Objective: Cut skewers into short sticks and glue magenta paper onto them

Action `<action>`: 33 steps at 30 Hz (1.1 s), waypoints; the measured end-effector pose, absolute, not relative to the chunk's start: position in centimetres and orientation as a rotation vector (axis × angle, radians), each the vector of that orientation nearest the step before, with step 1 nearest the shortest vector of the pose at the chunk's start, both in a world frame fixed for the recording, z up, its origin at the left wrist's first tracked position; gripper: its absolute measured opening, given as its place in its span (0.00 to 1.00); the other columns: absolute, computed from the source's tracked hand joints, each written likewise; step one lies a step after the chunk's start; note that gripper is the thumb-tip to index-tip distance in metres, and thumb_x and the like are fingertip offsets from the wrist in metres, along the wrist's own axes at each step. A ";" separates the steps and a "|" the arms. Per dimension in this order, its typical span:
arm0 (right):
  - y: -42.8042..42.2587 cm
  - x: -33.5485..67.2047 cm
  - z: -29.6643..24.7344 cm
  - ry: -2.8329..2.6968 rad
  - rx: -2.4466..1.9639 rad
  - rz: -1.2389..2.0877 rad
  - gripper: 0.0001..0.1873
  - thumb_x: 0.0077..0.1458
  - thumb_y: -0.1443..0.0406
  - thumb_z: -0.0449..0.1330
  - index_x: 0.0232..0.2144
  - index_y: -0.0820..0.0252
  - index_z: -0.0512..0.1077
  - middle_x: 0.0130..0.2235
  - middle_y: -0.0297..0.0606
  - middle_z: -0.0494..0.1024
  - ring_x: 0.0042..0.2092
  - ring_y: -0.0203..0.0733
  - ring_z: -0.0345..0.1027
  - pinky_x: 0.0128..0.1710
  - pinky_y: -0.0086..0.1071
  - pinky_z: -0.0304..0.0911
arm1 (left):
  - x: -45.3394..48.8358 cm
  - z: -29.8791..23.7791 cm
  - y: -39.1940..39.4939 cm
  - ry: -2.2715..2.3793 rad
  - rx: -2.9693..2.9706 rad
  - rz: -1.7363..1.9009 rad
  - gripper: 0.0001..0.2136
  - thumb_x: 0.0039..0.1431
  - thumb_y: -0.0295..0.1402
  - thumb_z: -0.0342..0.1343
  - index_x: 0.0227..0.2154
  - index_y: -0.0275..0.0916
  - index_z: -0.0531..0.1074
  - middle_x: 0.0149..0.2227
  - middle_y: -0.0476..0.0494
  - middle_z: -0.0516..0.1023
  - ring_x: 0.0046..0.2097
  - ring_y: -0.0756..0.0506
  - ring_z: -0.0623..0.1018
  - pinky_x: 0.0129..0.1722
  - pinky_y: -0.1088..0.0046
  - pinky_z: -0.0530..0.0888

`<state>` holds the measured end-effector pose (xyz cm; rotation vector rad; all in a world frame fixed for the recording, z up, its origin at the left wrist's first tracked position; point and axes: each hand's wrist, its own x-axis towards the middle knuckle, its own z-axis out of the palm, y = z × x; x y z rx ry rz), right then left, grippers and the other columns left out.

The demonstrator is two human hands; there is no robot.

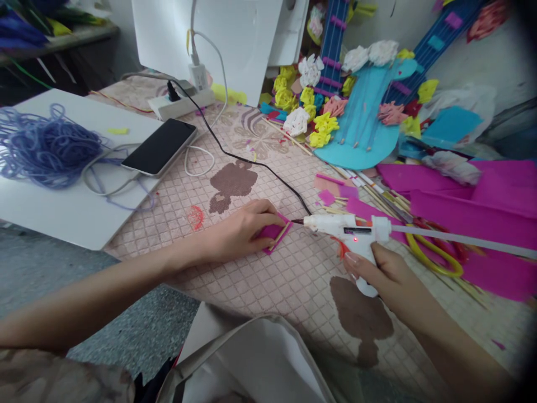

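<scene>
My right hand (pixel 388 274) is wrapped round the grip of a white hot glue gun (pixel 335 224) with an orange trigger and a lit red light. A long glue stick (pixel 461 240) sticks out of its back end. The gun's nozzle points left and meets, or almost meets, the corner of a small magenta paper piece (pixel 268 230). Along that piece's edge lies a short thin wooden stick (pixel 280 235). My left hand (pixel 243 229) presses the paper and stick onto the tablecloth, fingers closed over them and hiding part of the paper.
Yellow-handled scissors (pixel 436 260), wooden sticks and magenta sheets (pixel 499 274) lie at the right. Paper flowers and a turquoise guitar shape (pixel 361 140) stand behind. A black cord (pixel 251 161) crosses the table from a power strip (pixel 180 103). A phone (pixel 161 145) and purple yarn (pixel 46 145) are left.
</scene>
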<state>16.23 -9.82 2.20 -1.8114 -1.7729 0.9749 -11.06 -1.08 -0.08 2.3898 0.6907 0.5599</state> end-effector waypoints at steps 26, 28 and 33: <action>-9.8 15.9 2.5 -2.090 -1.752 0.722 0.19 0.59 0.54 0.50 0.20 0.57 0.60 0.19 0.30 0.63 0.22 0.35 0.57 0.20 0.30 0.52 | -10.9 0.3 -1.5 0.750 2.383 0.519 0.15 0.57 0.26 0.54 0.49 0.39 0.70 0.44 0.41 0.70 0.46 0.45 0.70 0.47 0.67 0.69; -9.8 15.8 2.6 -2.122 -1.743 0.685 0.18 0.59 0.54 0.50 0.21 0.57 0.60 0.19 0.30 0.63 0.22 0.35 0.56 0.21 0.30 0.52 | -10.8 0.2 -1.5 0.761 2.384 0.510 0.15 0.57 0.26 0.55 0.49 0.39 0.70 0.44 0.41 0.70 0.46 0.45 0.70 0.47 0.66 0.69; -9.7 15.8 2.5 -2.147 -1.735 0.627 0.18 0.59 0.55 0.49 0.21 0.56 0.59 0.18 0.29 0.61 0.21 0.36 0.56 0.21 0.31 0.52 | -10.8 0.1 -1.4 0.755 2.376 0.526 0.16 0.58 0.27 0.54 0.50 0.41 0.69 0.45 0.42 0.69 0.47 0.45 0.70 0.47 0.67 0.69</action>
